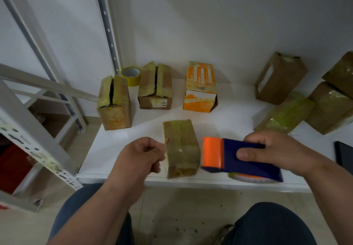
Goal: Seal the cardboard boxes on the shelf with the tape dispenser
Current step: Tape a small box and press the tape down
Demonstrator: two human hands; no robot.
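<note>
Right hand (275, 150) gripping dispenser (242, 158), fingers clamped round it, beside taped box (180, 147) at shelf (124, 141) edge. Left hand (141, 153) curled, fingers together, holding nothing visible.

A white metal shelf (133, 130) carries several taped brown cardboard boxes: one near the front edge (180, 147), two with split-open tops at back left (114, 101) (155, 86). An orange carton (200, 88) and a yellow tape roll (131, 75) stand behind, with more taped boxes (279, 77) clustered at right.

White sticker (163, 102) on middle brown box (155, 86) reading "402" and "5元", orange box (200, 88) print illegible
</note>
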